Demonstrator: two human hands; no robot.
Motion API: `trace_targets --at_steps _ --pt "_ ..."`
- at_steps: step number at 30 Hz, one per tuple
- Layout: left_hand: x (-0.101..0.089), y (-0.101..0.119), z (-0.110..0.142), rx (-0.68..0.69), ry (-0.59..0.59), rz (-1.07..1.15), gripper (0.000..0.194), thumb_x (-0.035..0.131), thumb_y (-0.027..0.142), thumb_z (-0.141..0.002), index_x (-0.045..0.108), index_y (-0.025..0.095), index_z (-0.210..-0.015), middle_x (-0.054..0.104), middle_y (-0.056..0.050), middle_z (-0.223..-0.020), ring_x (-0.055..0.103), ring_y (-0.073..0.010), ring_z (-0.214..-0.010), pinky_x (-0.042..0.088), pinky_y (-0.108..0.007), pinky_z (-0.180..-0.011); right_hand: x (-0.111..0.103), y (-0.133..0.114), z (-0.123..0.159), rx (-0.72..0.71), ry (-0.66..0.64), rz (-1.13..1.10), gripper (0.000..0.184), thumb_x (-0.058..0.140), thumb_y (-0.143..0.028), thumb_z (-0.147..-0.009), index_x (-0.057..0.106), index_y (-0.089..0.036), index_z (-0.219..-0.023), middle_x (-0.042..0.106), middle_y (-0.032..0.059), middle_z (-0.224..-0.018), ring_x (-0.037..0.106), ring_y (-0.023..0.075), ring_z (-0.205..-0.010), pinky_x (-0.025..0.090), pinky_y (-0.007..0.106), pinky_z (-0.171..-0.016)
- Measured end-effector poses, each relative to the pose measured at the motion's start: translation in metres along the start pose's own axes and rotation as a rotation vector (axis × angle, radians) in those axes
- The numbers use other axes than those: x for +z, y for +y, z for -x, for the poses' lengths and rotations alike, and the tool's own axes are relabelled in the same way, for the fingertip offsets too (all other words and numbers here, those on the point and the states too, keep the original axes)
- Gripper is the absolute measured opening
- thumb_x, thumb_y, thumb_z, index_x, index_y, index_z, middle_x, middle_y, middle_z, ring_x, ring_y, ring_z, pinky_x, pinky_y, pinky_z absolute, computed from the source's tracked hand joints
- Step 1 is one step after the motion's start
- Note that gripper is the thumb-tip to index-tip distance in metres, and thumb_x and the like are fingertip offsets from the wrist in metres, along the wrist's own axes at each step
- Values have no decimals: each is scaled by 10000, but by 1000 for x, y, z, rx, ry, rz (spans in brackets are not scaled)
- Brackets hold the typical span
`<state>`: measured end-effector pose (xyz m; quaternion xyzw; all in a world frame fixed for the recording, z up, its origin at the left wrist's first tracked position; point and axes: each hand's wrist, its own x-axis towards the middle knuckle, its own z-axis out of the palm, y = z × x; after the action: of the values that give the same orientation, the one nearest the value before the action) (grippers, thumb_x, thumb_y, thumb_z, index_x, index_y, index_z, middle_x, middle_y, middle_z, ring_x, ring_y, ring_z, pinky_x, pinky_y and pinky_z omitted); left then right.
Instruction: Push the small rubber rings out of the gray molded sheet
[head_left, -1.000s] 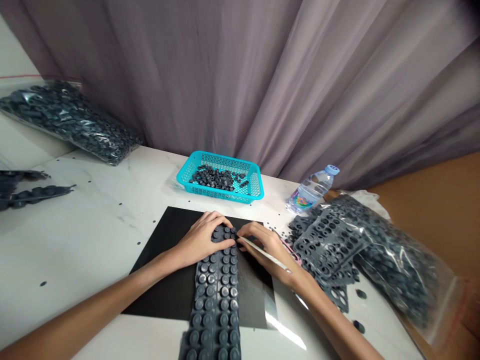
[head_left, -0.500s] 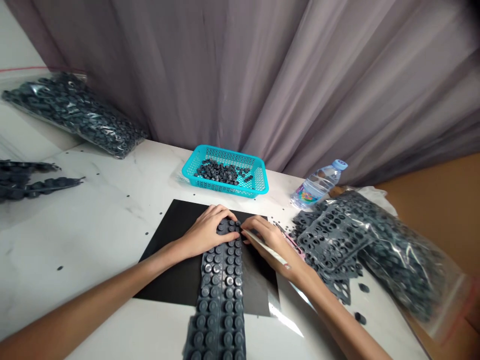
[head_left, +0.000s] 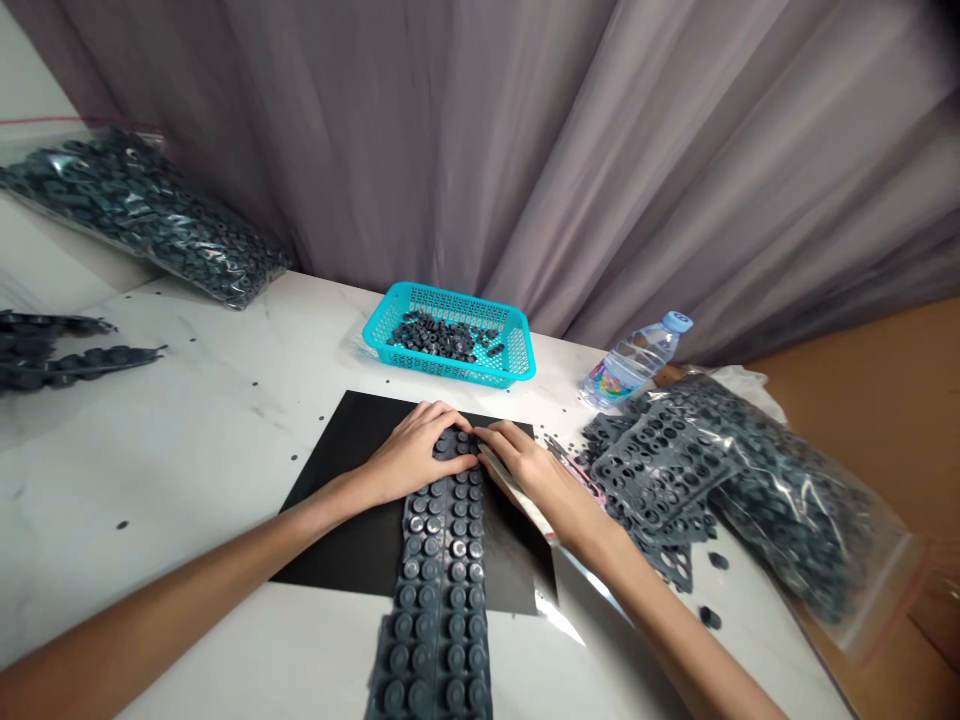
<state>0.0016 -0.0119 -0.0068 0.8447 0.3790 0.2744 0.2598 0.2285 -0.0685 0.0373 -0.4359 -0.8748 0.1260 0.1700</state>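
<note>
saw on the clear bottle (head_left: 637, 358), right of centre in the frame, a multicoloured label (head_left: 609, 383) too small to read, and on its pale blue cap (head_left: 677, 322) a dark mark, equally illegible. found the studded strip (head_left: 444, 575) running from the middle of the frame down past the bottom edge, partly over a black mat (head_left: 360, 428): dark grey, with four columns of round, ringed studs, paired on either side of a lengthwise seam, with bright glints on the middle rows and uneven edges. noted the left hand (head_left: 411, 456) gripping the strip's upper end between thumb and fingers, and the right hand (head_left: 529, 468) just beside, pinching a slim pale tool (head_left: 526, 504) near the strip's right edge; could not tell if touching. spotted, above the hands, a turquoise basket (head_left: 446, 368) holding small dark pieces (head_left: 435, 337), a clear bag (head_left: 150, 212) of similar pieces at upper left, and, at right, flat perforated sheets (head_left: 660, 455) against another filled bag (head_left: 802, 510).
</note>
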Motion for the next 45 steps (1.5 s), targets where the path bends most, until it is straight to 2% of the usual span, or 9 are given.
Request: trace_targets --at_steps 5,12,17,22,25,29,32,38,45 --pt "0 -1 0 7 2 6 316 710 466 -887 621 278 -1125 628 -14 -1193 551 -249 -1199 448 -408 -1047 11 10 -1 -74 16 184 433 459 -163 -1030 487 -197 -1460 594 152 -1255 646 273 -1124 602 452 -933" --pt "-1 1 0 13 2 -3 307 701 453 -895 614 272 -1127 627 -19 -1190 548 -247 -1198 447 -412 -1049 15 12 0 -171 -9 420 464 490 -94 -994 476 -115 -1457 621 182 -1236 618 310 -1159 613 461 -905" --pt "0 0 0 18 2 -10 309 698 466 -897 613 275 -1124 627 -12 -1191 549 -238 -1196 444 -400 -1046 14 12 1 -194 22 454 459 458 -80 -996 465 -118 -1453 619 178 -1244 617 300 -1183 617 437 -905" --pt "0 -1 1 4 -7 -4 318 710 479 -889 619 288 -1127 621 -6 -1199 542 -243 -1203 435 -411 -1055 16 16 -1 -102 105 347 415 405 -147 -1040 485 -137 -1447 627 175 -1221 669 276 -1098 629 425 -872" --pt "-2 1 2 -1 -27 5 323 696 480 -901 613 284 -1143 611 -10 -1206 531 -241 -1213 428 -417 -1067 8 17 -1 -32 139 152 363 428 -222 -1059 553 -188 -1398 652 140 -1195 699 239 -1022 621 406 -876" --pt "-3 6 4 3 12 21 237 578 431 -992 606 266 -1160 595 -28 -1206 504 -228 -1232 406 -406 -1099 -4 18 3 -37 142 -133 296 492 -260 -1051 624 -249 -1316 691 91 -1156 695 214 -1029 585 389 -907" --pt "-2 7 3 8 33 21 181 519 366 -1026 624 265 -1133 596 -27 -1189 501 -221 -1222 397 -395 -1103 -3 19 4 -12 148 -257 253 534 -275 -1035 663 -270 -1253 715 65 -1118 694 200 -991 573 367 -886" --pt "-3 10 1 22 31 -18 156 585 378 -988 618 247 -1066 625 -26 -1138 527 -238 -1152 419 -402 -1034 10 26 4 112 149 -371 176 625 -343 -981 703 -249 -1108 737 41 -1016 700 186 -858 574 330 -790" --pt "-7 18 3 28 14 -35 104 580 313 -985 579 244 -1062 670 0 -1094 587 -218 -1053 423 -392 -961 12 24 6 45 160 -345 156 576 -313 -1004 643 -232 -1120 703 50 -1018 689 177 -875 567 324 -817"
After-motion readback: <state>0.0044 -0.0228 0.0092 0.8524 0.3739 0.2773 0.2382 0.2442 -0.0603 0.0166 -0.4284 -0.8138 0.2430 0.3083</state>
